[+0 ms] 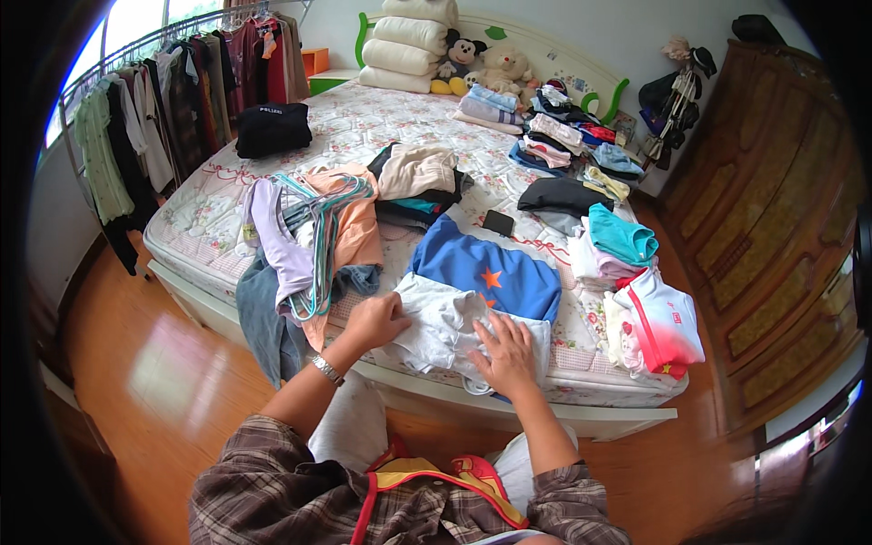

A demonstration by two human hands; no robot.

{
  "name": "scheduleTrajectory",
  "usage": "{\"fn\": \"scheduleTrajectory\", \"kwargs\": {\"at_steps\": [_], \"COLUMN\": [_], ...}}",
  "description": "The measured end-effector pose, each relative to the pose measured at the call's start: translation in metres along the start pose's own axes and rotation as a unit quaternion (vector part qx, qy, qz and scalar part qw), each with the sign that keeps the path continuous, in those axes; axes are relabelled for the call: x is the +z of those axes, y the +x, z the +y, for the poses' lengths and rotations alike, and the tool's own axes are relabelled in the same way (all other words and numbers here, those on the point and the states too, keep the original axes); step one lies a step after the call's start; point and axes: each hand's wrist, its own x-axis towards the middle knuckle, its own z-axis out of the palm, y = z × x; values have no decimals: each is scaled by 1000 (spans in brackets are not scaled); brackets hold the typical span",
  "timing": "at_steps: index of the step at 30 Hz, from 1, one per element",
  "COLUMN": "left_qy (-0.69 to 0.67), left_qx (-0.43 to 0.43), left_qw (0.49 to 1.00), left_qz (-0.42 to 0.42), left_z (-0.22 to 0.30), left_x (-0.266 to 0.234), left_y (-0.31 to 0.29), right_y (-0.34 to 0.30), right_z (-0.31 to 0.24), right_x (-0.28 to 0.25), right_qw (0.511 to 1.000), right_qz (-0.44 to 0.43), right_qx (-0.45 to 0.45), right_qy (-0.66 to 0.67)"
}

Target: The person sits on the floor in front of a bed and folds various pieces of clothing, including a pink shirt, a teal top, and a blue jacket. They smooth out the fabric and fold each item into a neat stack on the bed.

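A crumpled white-grey garment (438, 320) lies at the near edge of the bed, partly on top of a blue garment with orange stars (463, 263). My left hand (378, 320), with a metal watch on the wrist, has its fingers curled on the white garment's left edge. Spread fingers of my right hand (509, 352) rest flat on the white garment's right side. A drawstring-like cord (476, 389) hangs at the garment's near edge. The garment's exact kind cannot be made out from its folds.
Left of my hands lie hangers (322, 236) on loose clothes. Folded stacks (636, 245) line the bed's right side, and a dark phone (498, 222) lies beyond the blue garment. A clothes rack (163, 100) stands left, a wooden wardrobe (772, 227) right.
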Motion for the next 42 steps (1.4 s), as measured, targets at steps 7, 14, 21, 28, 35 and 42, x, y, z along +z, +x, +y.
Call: {"fn": "scheduleTrajectory", "kwargs": {"at_steps": [7,14,21,28,35,42], "left_qy": [227,223,210,184,139,28], "left_qx": [155,236,259,309,312,265], "left_qw": [954,931,939,930,928,932], "left_qz": [-122,-169,-86,-72,-149,-245], "left_z": [8,-2,-12,-8,27,44], "left_x": [-47,-50,-37,-45,-95,-128], "left_y": [-23,-30,-27,-28,-73,-61], "right_y": [-41,-50,-50,-46,-64,-26], "right_z": [3,-12,5,10,-19,-11], "right_x": [-29,-40,-8,-47,-117,-157], "right_qw": [988,988,993,995,977,916], "right_qz": [-42,-137,-6,-74,-178,-350], "right_qx": [-119,-73,-84,-67,-51,8], "right_qy": [-84,-21,-85,6,102,194]}}
